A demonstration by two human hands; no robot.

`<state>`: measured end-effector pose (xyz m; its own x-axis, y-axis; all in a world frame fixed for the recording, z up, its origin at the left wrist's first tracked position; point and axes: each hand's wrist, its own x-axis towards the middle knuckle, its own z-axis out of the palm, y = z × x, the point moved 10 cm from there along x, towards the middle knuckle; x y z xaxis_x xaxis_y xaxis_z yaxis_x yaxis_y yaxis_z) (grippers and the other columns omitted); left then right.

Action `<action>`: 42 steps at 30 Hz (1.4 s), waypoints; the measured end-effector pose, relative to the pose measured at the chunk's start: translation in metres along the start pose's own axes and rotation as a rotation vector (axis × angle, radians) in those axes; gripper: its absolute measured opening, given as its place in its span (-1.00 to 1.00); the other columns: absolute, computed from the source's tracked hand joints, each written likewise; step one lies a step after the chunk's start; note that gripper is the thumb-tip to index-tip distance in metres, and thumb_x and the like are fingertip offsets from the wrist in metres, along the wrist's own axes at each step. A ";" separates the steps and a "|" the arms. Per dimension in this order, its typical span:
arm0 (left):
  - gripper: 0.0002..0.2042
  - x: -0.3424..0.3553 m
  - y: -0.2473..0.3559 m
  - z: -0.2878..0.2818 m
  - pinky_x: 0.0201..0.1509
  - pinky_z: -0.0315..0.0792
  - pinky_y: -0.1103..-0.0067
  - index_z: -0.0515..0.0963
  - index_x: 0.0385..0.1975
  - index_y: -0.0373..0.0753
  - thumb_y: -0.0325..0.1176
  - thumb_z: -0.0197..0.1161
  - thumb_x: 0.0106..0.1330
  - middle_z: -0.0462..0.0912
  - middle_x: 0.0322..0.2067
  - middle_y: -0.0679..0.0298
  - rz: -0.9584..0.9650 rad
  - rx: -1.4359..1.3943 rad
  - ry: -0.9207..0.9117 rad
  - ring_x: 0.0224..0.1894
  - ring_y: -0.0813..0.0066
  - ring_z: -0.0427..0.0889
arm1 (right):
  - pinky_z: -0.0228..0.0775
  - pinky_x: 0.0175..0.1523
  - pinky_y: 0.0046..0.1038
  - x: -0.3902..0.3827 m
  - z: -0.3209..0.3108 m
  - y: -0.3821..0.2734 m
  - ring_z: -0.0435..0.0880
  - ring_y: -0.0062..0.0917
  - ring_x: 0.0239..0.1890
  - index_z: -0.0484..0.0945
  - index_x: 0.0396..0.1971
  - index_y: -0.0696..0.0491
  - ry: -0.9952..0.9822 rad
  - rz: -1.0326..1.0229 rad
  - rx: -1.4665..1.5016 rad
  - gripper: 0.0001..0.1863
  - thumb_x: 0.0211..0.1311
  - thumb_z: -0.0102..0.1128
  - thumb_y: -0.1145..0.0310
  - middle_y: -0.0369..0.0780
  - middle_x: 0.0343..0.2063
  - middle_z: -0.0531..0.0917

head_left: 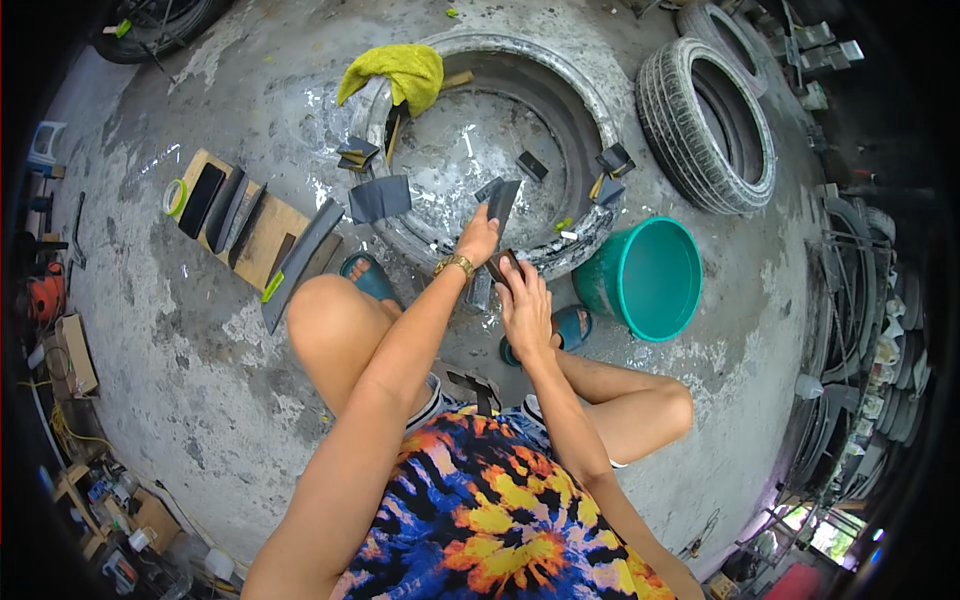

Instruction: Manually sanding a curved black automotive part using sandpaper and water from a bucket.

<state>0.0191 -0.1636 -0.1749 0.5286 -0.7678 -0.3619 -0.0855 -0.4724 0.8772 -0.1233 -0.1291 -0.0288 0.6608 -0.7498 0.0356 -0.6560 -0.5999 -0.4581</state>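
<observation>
My left hand [478, 238], with a gold watch on the wrist, is closed around a long dark grey strip-like panel [503, 202]. The panel slants over the near rim of a tyre [603, 110] lying flat on the floor. My right hand [526, 306] grips a small dark brown block [502, 264] against or just beside the panel's lower part; whether they touch is hard to tell. Part of the panel is hidden under my hands. On the tyre's left rim lie a dark sheet [380, 198], apparently sandpaper, and folded pieces [357, 153]. A black block [532, 165] rests inside the ring.
A yellow-green cloth [405, 72] drapes over the tyre's far left. To the right stand a green bucket [660, 280] and another tyre [705, 125]. At left, a wooden board [262, 240] carries dark curved panels [245, 222], a phone [202, 200] and a tape roll [175, 197].
</observation>
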 end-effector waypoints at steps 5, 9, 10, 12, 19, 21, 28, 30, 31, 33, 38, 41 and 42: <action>-0.64 0.011 -0.007 0.010 0.09 0.36 0.14 0.27 0.14 -0.21 -0.26 -0.02 0.39 0.53 -0.12 -0.30 0.014 0.039 -0.068 0.02 -0.30 0.47 | 0.31 0.03 -0.17 -0.054 0.001 -0.015 0.49 -0.14 -0.05 0.36 0.25 -0.19 -0.058 -0.122 0.001 -0.42 0.18 0.21 0.34 -0.05 0.09 0.45; -0.63 -0.001 0.010 0.007 0.08 0.36 0.14 0.26 0.15 -0.23 -0.28 -0.01 0.39 0.54 -0.14 -0.30 0.024 0.019 -0.048 0.00 -0.30 0.49 | 0.30 0.03 -0.16 -0.003 0.007 0.008 0.48 -0.14 -0.03 0.39 0.22 -0.15 -0.032 0.015 -0.079 -0.46 0.20 0.19 0.33 -0.06 0.10 0.44; -0.63 0.000 0.008 0.004 0.09 0.36 0.13 0.26 0.16 -0.22 -0.28 -0.01 0.39 0.54 -0.13 -0.29 0.032 0.018 -0.041 0.00 -0.30 0.49 | 0.30 0.03 -0.16 -0.011 0.008 0.004 0.48 -0.14 -0.03 0.39 0.22 -0.15 -0.032 0.010 -0.073 -0.46 0.20 0.19 0.33 -0.06 0.10 0.44; -0.64 0.002 0.001 0.004 0.07 0.37 0.13 0.26 0.15 -0.21 -0.28 -0.02 0.40 0.55 -0.14 -0.28 0.051 0.062 -0.030 -0.02 -0.30 0.50 | 0.30 0.00 -0.16 -0.049 0.005 -0.019 0.47 -0.14 -0.02 0.40 0.20 -0.14 -0.043 -0.116 -0.063 -0.49 0.22 0.16 0.34 -0.07 0.09 0.44; -0.63 0.003 -0.002 0.006 0.09 0.35 0.13 0.25 0.15 -0.20 -0.27 -0.03 0.40 0.54 -0.11 -0.28 0.029 0.022 -0.063 0.02 -0.29 0.47 | 0.28 0.05 -0.13 -0.015 0.010 -0.008 0.45 -0.15 0.02 0.39 0.22 -0.16 -0.074 -0.019 -0.052 -0.49 0.22 0.14 0.35 -0.08 0.10 0.44; -0.64 0.000 -0.005 0.002 0.07 0.35 0.11 0.25 0.14 -0.22 -0.27 -0.03 0.40 0.55 -0.14 -0.28 0.068 0.061 -0.005 0.00 -0.30 0.48 | 0.27 0.07 -0.13 -0.050 0.010 -0.019 0.44 -0.15 0.03 0.37 0.23 -0.16 -0.125 -0.064 -0.066 -0.48 0.23 0.12 0.35 -0.08 0.12 0.42; -0.56 -0.004 0.006 -0.003 0.17 0.32 0.13 0.20 0.24 -0.20 -0.24 -0.04 0.40 0.49 -0.01 -0.28 -0.036 0.033 0.028 0.10 -0.26 0.43 | 0.29 0.03 -0.15 0.005 0.006 -0.003 0.45 -0.13 0.00 0.39 0.19 -0.12 -0.111 0.014 -0.156 -0.51 0.23 0.15 0.36 -0.08 0.09 0.43; -0.56 -0.004 0.002 -0.002 0.20 0.30 0.16 0.23 0.24 -0.20 -0.17 -0.07 0.42 0.48 0.03 -0.24 -0.071 0.048 0.024 0.13 -0.24 0.41 | 0.29 0.03 -0.15 0.004 0.009 -0.003 0.45 -0.13 0.01 0.39 0.18 -0.12 -0.115 0.019 -0.153 -0.51 0.23 0.15 0.36 -0.07 0.10 0.43; -0.56 -0.004 0.002 -0.001 0.22 0.29 0.18 0.27 0.21 -0.21 -0.14 -0.10 0.42 0.48 0.05 -0.20 -0.096 0.013 0.033 0.14 -0.22 0.40 | 0.29 0.03 -0.16 0.002 0.010 0.000 0.45 -0.13 0.01 0.39 0.18 -0.12 -0.121 0.030 -0.150 -0.51 0.22 0.16 0.36 -0.07 0.10 0.43; -0.57 -0.004 0.008 0.001 0.23 0.28 0.23 0.41 0.09 -0.26 -0.09 -0.16 0.44 0.49 0.06 -0.14 -0.067 -0.065 0.011 0.14 -0.17 0.41 | 0.29 0.03 -0.17 -0.006 0.004 0.001 0.45 -0.13 0.01 0.39 0.18 -0.12 -0.103 0.010 -0.137 -0.51 0.22 0.16 0.36 -0.06 0.10 0.43; -0.59 0.001 0.001 -0.006 0.16 0.29 0.22 0.46 -0.01 -0.32 -0.12 -0.16 0.44 0.51 -0.03 -0.20 0.006 -0.078 0.125 0.11 -0.17 0.42 | 0.28 0.01 -0.17 -0.034 -0.003 -0.017 0.46 -0.12 -0.04 0.37 0.21 -0.12 -0.148 -0.096 -0.104 -0.49 0.23 0.15 0.37 -0.05 0.08 0.43; -0.58 -0.004 0.014 0.004 0.16 0.30 0.24 0.45 0.04 -0.33 -0.14 -0.15 0.44 0.51 0.00 -0.19 -0.046 -0.134 0.015 0.12 -0.15 0.42 | 0.29 0.00 -0.20 -0.003 -0.005 -0.004 0.47 -0.15 -0.04 0.39 0.20 -0.14 -0.078 -0.017 -0.183 -0.46 0.18 0.20 0.37 -0.04 0.08 0.44; -0.58 -0.003 0.003 0.001 0.16 0.30 0.24 0.45 0.04 -0.33 -0.14 -0.15 0.44 0.51 0.00 -0.19 -0.042 -0.129 0.034 0.12 -0.15 0.42 | 0.29 0.00 -0.20 -0.010 -0.004 -0.010 0.47 -0.15 -0.04 0.39 0.20 -0.14 -0.074 -0.033 -0.173 -0.46 0.18 0.20 0.37 -0.04 0.08 0.44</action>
<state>0.0163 -0.1632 -0.1711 0.5576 -0.7325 -0.3905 0.0457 -0.4426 0.8956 -0.1243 -0.1168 -0.0209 0.7040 -0.7099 -0.0204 -0.6821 -0.6679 -0.2976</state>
